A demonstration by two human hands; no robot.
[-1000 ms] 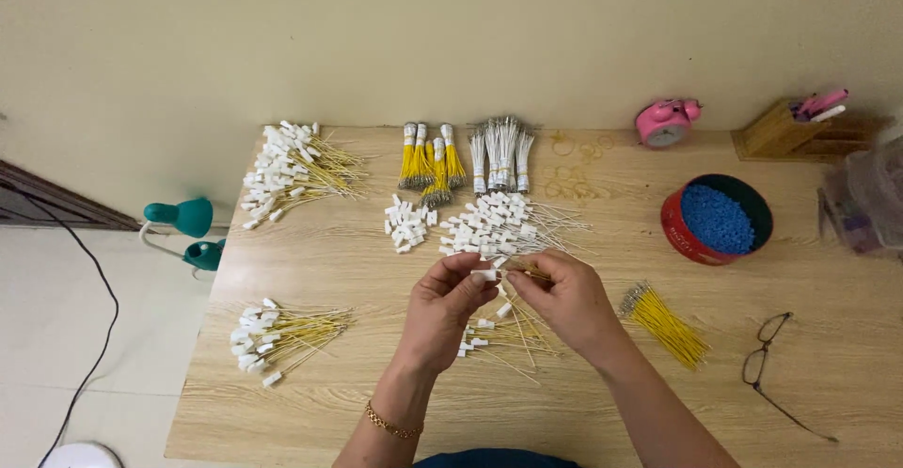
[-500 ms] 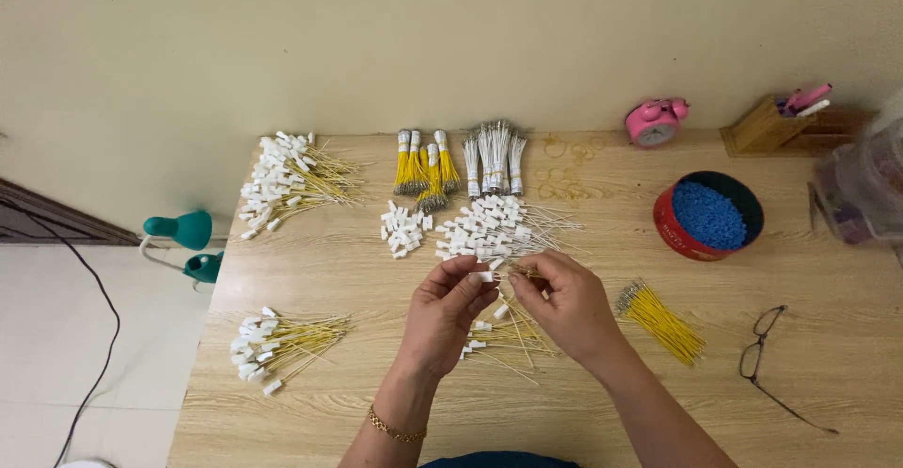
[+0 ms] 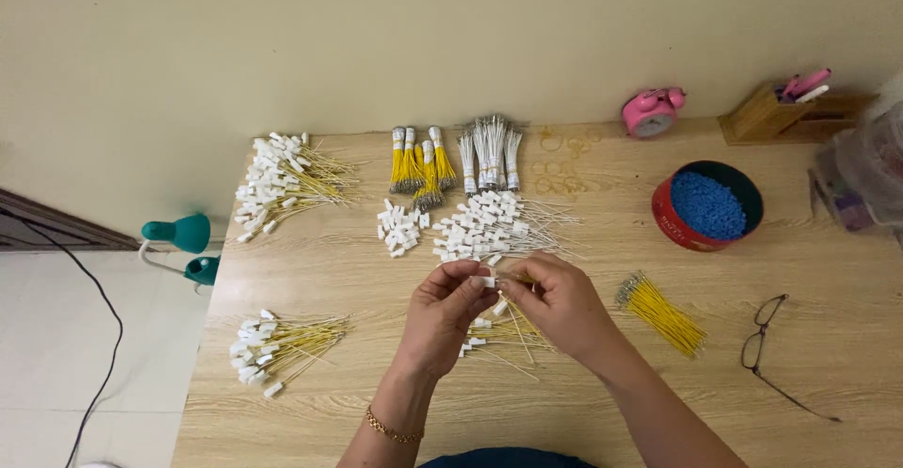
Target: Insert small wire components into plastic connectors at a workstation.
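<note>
Small white plastic connector (image 3: 483, 281) pinched in left hand (image 3: 444, 316) fingers, thin yellow wire (image 3: 520, 281) gripped by right hand (image 3: 562, 305), lying lengthwise toward it, just before white-tagged wire heap (image 3: 489, 225) on wooden tabletop (image 3: 376, 383).

1. Bare table (image 3: 339, 261) lies open left of the left hand (image 3: 440, 317), between the two left piles (image 3: 287, 181) (image 3: 277, 346).
2. Ahead of the hands, a white pile (image 3: 489, 225) and small connectors (image 3: 402, 227) block the way.
3. Right of the right hand (image 3: 562, 306), yellow wires (image 3: 661, 313) lie near; glasses (image 3: 767, 341) farther out.
4. The tin (image 3: 707, 206) stands well apart, with bare wood before it.
5. The near edge is open on the left.
</note>
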